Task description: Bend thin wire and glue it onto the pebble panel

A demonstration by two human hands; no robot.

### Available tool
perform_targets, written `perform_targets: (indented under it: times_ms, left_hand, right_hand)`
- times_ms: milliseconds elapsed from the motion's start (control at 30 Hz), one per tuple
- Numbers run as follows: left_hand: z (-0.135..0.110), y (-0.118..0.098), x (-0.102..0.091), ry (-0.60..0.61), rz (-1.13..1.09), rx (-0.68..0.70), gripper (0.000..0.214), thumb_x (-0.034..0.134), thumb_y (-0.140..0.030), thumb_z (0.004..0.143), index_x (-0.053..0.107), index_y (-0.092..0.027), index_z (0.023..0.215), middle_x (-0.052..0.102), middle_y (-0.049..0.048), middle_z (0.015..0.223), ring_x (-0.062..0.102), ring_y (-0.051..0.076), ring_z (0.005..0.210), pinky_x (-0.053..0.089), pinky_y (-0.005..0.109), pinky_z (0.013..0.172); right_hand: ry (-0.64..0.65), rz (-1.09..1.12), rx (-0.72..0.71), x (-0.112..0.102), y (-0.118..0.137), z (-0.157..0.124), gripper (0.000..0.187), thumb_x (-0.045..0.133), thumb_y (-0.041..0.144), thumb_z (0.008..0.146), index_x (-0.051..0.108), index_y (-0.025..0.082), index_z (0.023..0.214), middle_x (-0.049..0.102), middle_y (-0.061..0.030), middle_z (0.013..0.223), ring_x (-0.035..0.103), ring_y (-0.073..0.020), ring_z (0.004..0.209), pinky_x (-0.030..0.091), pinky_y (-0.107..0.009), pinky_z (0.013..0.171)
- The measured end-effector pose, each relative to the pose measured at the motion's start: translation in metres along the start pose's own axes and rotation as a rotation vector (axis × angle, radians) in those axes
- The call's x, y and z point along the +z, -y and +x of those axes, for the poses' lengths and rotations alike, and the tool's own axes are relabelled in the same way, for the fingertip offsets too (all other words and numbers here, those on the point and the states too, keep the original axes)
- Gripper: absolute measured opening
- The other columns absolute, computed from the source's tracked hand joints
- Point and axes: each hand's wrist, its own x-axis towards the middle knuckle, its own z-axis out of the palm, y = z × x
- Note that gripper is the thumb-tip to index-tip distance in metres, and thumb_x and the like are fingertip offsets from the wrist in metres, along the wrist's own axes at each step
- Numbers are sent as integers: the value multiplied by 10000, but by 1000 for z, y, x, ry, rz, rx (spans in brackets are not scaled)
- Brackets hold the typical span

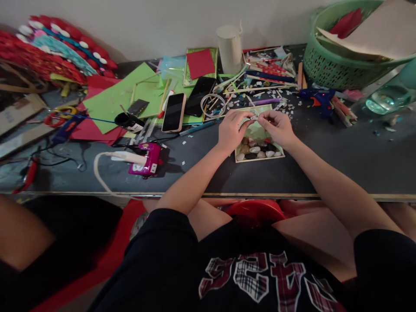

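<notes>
Both hands meet above a shallow framed tray (259, 160) with a light green base. Pebbles (255, 150) in white, black and brown line its near side. My left hand (232, 128) has its thumb and fingers pinched together over the tray's upper left part. Facing it, my right hand (278, 125) pinches too, its fingertips almost touching the left ones. Between the fingertips is a small whitish piece (254, 117); its kind is too small to make out. The fingers partly cover the tray's middle.
Left of the hands lie a pinkish-edged phone (174, 112), green paper sheets (110, 102) and a purple power adapter (150, 159) with a white cable. Behind are paper scraps and sticks. A blue glue gun (320, 99) and green basket (341, 69) stand right. Someone sits at the left.
</notes>
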Motion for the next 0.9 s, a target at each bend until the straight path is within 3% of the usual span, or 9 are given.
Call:
perform_targets:
  times_ms: [233,433,667,900]
  left_hand:
    - [0,-1,-2,2,-49,-12,398,467,-552,1062,726,-250,1078,800,68,1012,728,224,1033,580,387,945]
    - [1,-2,-3,-34,-40,11,411,460,-564,1064,731,-256,1041,803,67,973,734,222,1011,597,376,890]
    - [-1,1,-3,-52,10,70,362,484,-504,1071,748,-257,1072,810,65,984,736,223,1014,590,392,935]
    - [-2,2,-3,12,46,136,375,467,-484,1076,760,-255,1125,831,78,1079,737,238,1079,595,427,992]
  right_hand:
    - [-13,-2,16,0,-2,-1,677,790,870,635,670,210,729,457,42,593,322,-80,539,208,-266,492]
    - [-92,3,-8,3,-5,-2,576,831,767,666,727,204,720,538,19,609,379,-90,559,253,-263,508]
    - [-140,-24,-10,4,-1,-3,431,853,625,685,752,206,706,577,10,599,412,-100,559,305,-275,523]
    - [-173,-76,5,3,6,-6,362,819,539,678,723,190,655,615,-3,591,442,-101,551,306,-267,524]
